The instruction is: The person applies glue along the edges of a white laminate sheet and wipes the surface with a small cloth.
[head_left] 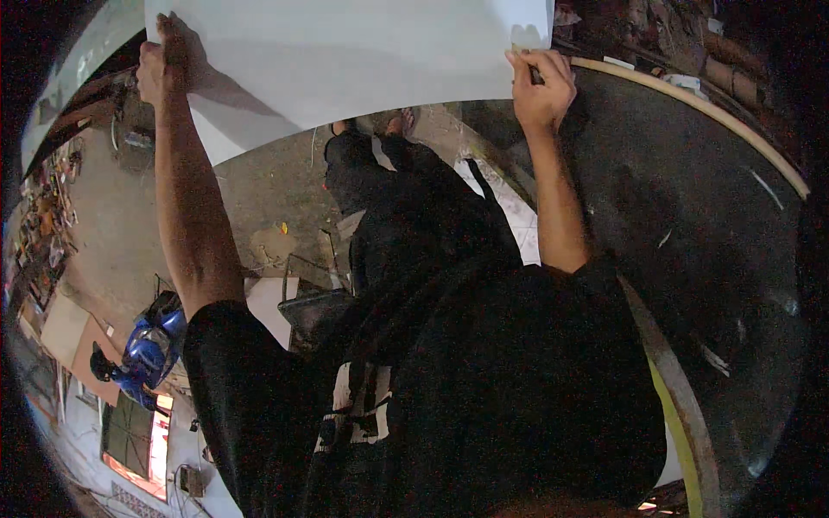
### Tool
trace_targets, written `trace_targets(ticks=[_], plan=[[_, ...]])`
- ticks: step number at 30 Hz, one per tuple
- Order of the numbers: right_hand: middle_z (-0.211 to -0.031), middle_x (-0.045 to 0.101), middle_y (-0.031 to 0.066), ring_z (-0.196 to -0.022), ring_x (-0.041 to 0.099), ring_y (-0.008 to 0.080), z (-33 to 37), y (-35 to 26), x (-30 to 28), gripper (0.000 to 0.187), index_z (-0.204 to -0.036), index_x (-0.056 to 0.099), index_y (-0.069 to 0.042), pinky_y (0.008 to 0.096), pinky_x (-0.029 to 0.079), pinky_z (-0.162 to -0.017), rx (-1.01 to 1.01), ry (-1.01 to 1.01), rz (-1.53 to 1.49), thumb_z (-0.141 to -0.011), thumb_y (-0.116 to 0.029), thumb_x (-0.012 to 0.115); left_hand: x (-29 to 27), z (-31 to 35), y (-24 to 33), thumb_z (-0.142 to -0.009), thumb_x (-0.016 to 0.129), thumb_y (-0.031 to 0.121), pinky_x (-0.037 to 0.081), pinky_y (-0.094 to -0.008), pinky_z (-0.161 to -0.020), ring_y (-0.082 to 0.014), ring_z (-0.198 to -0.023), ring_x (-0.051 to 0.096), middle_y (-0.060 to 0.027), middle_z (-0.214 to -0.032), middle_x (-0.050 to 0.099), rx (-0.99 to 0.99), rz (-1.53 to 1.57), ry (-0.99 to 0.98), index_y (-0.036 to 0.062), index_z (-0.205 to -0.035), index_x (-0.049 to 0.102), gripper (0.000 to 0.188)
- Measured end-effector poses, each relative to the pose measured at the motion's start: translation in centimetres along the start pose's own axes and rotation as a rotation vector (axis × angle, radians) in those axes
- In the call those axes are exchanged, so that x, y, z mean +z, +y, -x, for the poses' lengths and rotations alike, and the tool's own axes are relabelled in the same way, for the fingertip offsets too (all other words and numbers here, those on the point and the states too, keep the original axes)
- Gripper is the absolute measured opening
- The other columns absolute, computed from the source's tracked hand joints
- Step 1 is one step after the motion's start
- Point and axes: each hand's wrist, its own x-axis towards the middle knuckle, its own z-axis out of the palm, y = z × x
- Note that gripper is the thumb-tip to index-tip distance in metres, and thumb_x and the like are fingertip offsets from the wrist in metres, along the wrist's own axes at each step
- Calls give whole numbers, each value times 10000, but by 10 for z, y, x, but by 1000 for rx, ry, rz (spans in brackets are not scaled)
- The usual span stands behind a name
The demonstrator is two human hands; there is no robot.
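Note:
A large white sheet [363,60] spans the top of the view, held up in front of me; its far edge lies outside the picture. At its left edge, my left hand [160,65] is closed on the sheet, and the arm casts a shadow across the white surface. My right hand [544,82] pinches the sheet near its lower right corner with thumb and fingers. I cannot tell from its look whether the sheet is stiff board or thin laminate.
To the right lies a wide dark tabletop [682,233] with a pale curved-looking edge strip [708,112] along its far side. A blue motorbike [151,350] stands at the lower left, near leaning boards [78,341]. Assorted clutter [47,207] lines the left side.

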Motion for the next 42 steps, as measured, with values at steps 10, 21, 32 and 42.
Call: trace_targets(ticks=[10,21,32,42], plan=[[-892,690,118,-855,677,231,43,-9,-45,211,-963,690,-10,328,515,-788,547,-151,-227,-818,-139,772,-1,10,10,-844,276,826,469,-540,-918,-411,-1115,615,-233,-1176,650,-51,88,23,87,-1252,616,910],[-841,647,103,-802,657,281,25,-16,-30,85,-833,657,-23,375,519,-703,122,-182,-53,-794,-52,727,3,-6,-4,-865,272,803,492,-539,-863,-435,-1050,639,-244,-1125,667,96,121,31,68,-1277,602,904],[-841,631,112,-787,626,337,36,-5,-36,121,-834,613,-30,411,497,-719,160,-291,-52,-817,-92,715,2,6,11,-828,245,849,448,-545,-947,-423,-1145,597,-246,-1210,632,-22,115,16,85,-1270,612,957],[-811,617,136,-848,622,344,13,3,-24,126,-797,602,-51,435,472,-775,131,-300,0,-824,-115,708,-3,2,1,-924,281,717,436,-531,-975,-411,-1149,594,-234,-1186,638,7,75,-19,60,-1304,584,818]])
